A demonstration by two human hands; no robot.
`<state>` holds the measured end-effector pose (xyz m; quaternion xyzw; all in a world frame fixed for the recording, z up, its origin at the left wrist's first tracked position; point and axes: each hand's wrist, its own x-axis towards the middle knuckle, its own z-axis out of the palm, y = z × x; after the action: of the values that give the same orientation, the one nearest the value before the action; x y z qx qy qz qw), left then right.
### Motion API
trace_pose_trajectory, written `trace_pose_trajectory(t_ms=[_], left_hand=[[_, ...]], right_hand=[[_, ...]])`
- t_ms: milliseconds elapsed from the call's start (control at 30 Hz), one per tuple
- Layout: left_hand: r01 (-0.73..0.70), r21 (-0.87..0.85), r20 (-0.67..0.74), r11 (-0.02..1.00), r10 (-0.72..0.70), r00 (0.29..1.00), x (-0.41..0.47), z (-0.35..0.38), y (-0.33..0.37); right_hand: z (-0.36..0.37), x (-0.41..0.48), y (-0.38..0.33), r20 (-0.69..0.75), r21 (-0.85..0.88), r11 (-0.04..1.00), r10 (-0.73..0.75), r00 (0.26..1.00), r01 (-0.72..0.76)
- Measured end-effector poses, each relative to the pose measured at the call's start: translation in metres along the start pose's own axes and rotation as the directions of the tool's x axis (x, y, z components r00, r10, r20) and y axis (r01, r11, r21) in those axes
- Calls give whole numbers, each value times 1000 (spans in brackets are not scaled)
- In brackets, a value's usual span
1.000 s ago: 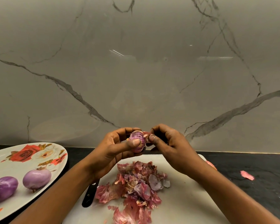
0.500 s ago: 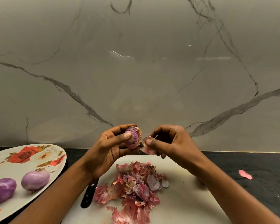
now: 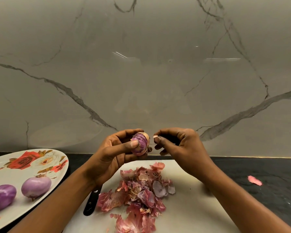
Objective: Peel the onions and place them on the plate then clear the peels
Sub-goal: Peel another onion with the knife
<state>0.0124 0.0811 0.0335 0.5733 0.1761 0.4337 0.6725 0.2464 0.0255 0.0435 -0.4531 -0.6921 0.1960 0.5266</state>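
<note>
My left hand holds a small onion in the air, above the far edge of the white cutting board. My thumb presses on its front and the other fingers are curled around its back. The onion is purple with stripes, and some pale dry skin is on its top. My right hand is just beside the onion and does not touch it. Its fingers are curled, the thumb tip and the first fingertip are close together, and they hold nothing.

A heap of pink and purple peels lies on the board below my hands. A knife with a black handle lies at the left edge of the board, partly hidden under my left forearm. At the left, a plate with red roses carries two other onions, one beside the other. One single peel lies on the dark counter at the right, well apart from the board.
</note>
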Motion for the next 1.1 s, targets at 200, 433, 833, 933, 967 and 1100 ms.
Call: trace_pose_trajectory(t_ms=[200, 433, 833, 933, 967, 1100], left_hand=[[-26, -63, 4, 998, 26, 1000, 2, -4, 0], [-33, 216, -57, 976, 47, 997, 0, -2, -2], [-47, 417, 7, 908, 49, 999, -5, 4, -3], [-62, 454, 20, 889, 59, 998, -6, 5, -3], [-65, 465, 23, 883, 61, 998, -7, 6, -3], [-66, 510, 26, 858, 61, 998, -8, 8, -2]], right_hand=[[-3, 0, 3, 30, -50, 998, 46, 998, -45], [-2, 1, 1, 37, 23, 997, 71, 997, -72], [7, 1, -2, 173, 145, 937, 291, 941, -317], [7, 0, -2, 181, 133, 932, 311, 933, -337], [7, 0, -2, 181, 124, 933, 313, 932, -337], [9, -1, -2, 180, 67, 957, 267, 947, -283]])
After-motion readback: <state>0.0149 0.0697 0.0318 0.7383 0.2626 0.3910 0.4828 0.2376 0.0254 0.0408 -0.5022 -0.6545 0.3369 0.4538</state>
